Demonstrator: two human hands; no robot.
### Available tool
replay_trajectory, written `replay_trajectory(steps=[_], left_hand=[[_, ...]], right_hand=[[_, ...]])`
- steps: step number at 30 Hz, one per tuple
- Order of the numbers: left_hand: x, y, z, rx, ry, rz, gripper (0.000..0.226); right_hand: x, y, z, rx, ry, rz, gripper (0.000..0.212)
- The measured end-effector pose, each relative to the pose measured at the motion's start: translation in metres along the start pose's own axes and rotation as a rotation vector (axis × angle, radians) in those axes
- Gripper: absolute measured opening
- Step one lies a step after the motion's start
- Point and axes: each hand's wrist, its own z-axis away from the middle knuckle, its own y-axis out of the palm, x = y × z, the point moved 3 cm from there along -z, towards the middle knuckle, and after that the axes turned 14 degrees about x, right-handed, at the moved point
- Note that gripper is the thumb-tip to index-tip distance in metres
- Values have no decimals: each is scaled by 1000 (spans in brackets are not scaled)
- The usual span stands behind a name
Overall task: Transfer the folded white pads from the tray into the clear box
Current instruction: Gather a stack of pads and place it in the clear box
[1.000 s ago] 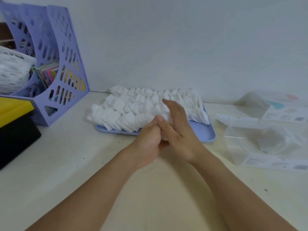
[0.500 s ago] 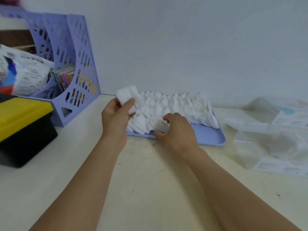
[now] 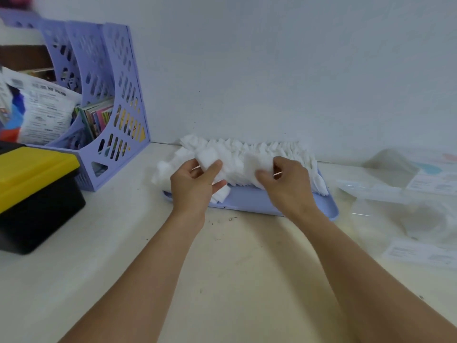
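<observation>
Soft, even, cool light fills the frame, with only faint shadows under the arms on the bench (image 3: pixel 235 280). Wide-angle bending warps the left edge. The upper left corner is motion-blurred, and the right edge looks hazy.

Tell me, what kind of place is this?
Probably a desk or small work table against a wall. A purple file rack holds booklets, a black and yellow box sits beside it, and a tray of white pads is being sorted.
</observation>
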Motion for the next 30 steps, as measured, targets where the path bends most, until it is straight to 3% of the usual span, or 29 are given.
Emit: replay_trajectory(steps=[3,5,8,10,22,30], left_hand=[[8,14,5,78,-98,-25,10],[16,31,15,207,-203,-47,14],[26,51,31,351,-254,-144,14],[28,60,37,389,-258,-137,13],[26,64,45,390,-341,108,18],[28,64,43,419,-335,140,19]], right_hand=[[8,-25,15,240,89,-849,5],[9,-33,34,398,115,-1090,15],[3,-40,47,430,79,-954,4],[-2,-49,47,387,71,-884,11],[-27,-55,42,344,147,-765,28],[-31,-53,39,336,144,-848,24]])
